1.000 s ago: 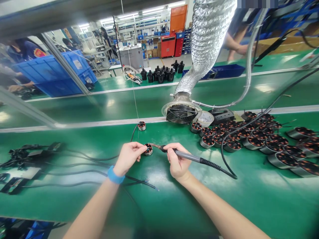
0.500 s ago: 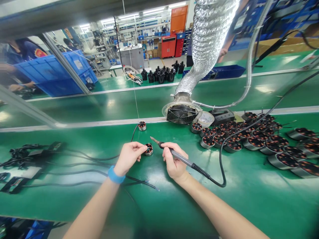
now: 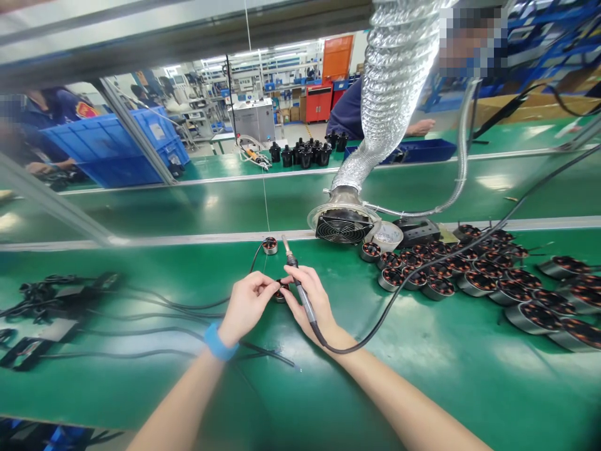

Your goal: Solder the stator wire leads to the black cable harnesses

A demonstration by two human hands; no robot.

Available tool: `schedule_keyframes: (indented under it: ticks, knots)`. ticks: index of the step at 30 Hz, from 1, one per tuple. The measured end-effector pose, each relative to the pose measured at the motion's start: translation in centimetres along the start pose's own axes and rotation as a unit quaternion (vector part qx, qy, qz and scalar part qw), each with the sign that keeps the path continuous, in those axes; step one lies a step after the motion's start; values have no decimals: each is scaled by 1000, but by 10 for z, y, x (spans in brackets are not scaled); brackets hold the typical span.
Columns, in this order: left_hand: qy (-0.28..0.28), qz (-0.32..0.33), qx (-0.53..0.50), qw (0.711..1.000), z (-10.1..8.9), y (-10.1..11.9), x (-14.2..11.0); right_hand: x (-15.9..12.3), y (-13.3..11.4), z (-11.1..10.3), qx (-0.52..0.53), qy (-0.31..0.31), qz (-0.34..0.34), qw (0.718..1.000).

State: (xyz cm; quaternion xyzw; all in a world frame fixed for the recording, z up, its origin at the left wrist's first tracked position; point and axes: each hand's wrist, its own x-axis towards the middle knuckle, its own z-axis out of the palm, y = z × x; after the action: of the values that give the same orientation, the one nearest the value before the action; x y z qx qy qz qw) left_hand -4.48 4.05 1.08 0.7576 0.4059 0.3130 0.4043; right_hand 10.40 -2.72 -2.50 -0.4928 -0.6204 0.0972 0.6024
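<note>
My right hand (image 3: 315, 299) grips a soldering iron (image 3: 306, 302), whose tip points up and away from me, beside the hand. The thumb and a fingertip of that hand reach to a small round motor part (image 3: 280, 297) with copper windings. From the other side my left hand (image 3: 250, 305), with a blue band on its wrist, pinches at the top of the same part. What its fingertips hold is hidden. A second motor part (image 3: 270, 246), with a black cable leading to it, stands just beyond the hands.
Many wound motor parts (image 3: 479, 272) stand at the right. Black cables (image 3: 141, 310) stretch across the left. A fan (image 3: 344, 228) on a silver duct (image 3: 397, 81) hangs ahead, near a round tub (image 3: 389, 235). People are across the bench by a blue crate (image 3: 117, 147).
My right hand has moved left to the motor part, and the iron has swung from pointing left to pointing away from me. My left hand stays at the part.
</note>
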Motion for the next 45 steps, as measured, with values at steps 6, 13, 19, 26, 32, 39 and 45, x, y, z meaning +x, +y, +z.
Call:
schedule_keyframes:
  ticks: [6, 13, 19, 26, 32, 39, 45]
  knots:
    - [-19, 57, 43, 997, -3, 4, -3, 1, 1, 2, -4, -1, -23, 1000]
    - [-37, 167, 127, 977, -8, 2, -1, 2, 2, 0, -22, 15, -14, 1000]
    - [-20, 159, 140, 977, -5, 3, -2, 0, 2, 2, -17, 19, -24, 999]
    - [-10, 69, 68, 995, -1, 4, 0, 0, 3, 4, -45, 16, -55, 997]
    - [5, 56, 16, 998, 2, 0, 10, 2, 3, 1, -39, 32, -31, 998]
    - [-44, -4, -42, 998, 3, 5, 15, 7, -7, -16, -7, 143, 56, 988]
    - [-64, -36, -92, 993, 1, 5, 14, 1, -11, -26, 20, 157, 61, 986]
